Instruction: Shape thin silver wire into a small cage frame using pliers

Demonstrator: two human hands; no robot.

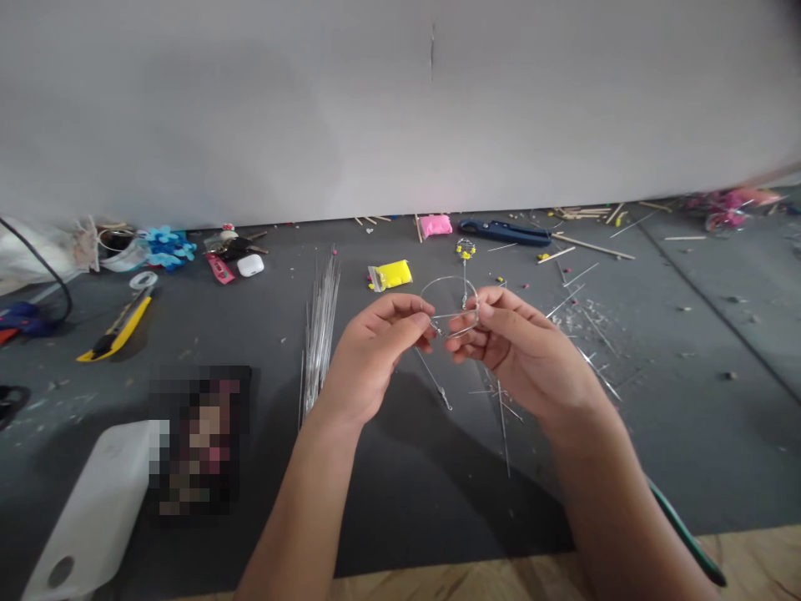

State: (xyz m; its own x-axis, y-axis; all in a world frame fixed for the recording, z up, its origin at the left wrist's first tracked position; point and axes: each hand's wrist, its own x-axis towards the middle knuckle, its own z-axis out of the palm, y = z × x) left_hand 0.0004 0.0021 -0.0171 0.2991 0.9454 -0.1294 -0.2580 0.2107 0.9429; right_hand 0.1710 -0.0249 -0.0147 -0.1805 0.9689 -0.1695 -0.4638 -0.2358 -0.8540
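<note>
Wire loop (451, 315) between them, my left hand (377, 346) and right hand (531, 355) were above the grey table (400, 492), well in from its near edge. I had the loop's left side pinched between thumb and fingers and its right side gripped the same way, so neither grasp was free. Shaping the ring seemed, to my judgement, the step in hand; the next move called, I thought, for one grasp to steady the curve while the other worked along the wire. The loop was thin, silvery and unevenly round, with a straight stretch crossing it and small twists too fine to make out. Toward the table's far edge lay a twisted piece with yellow beads (465, 249); a bundle of straight wires (320, 334) lay near my left wrist.
</note>
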